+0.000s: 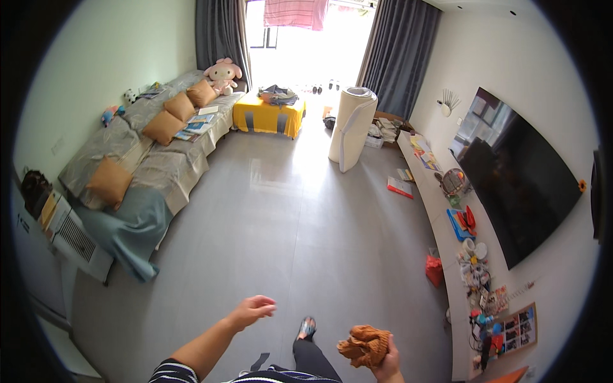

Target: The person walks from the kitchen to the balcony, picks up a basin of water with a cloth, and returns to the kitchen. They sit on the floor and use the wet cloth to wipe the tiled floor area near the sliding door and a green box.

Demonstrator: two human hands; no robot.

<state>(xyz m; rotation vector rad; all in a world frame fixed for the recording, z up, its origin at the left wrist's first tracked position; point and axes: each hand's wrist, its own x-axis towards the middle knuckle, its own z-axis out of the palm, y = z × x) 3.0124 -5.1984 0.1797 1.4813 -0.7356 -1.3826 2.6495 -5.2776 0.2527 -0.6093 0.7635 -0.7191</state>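
Note:
In my right hand [387, 365] is a crumpled rust-brown cloth [363, 345] with a ribbed or wrinkled texture, bunched up at the lower right. The fingers close around its right side; what kind of cloth item it is does not show. My left hand [252, 311] hangs in the air over the grey floor [255, 255], loosely stretched out with nothing in it. Below and between the hands, one of my feet in a dark sandal [308, 329] steps forward.
A covered sofa [143, 159] with brown cushions runs along the left, a teal blanket [131, 233] draping to the floor. Ahead stand a yellow-covered box [268, 118] and a rolled mattress [351, 131]. A cluttered long shelf [440, 233] lines the right wall beneath a television [517, 179].

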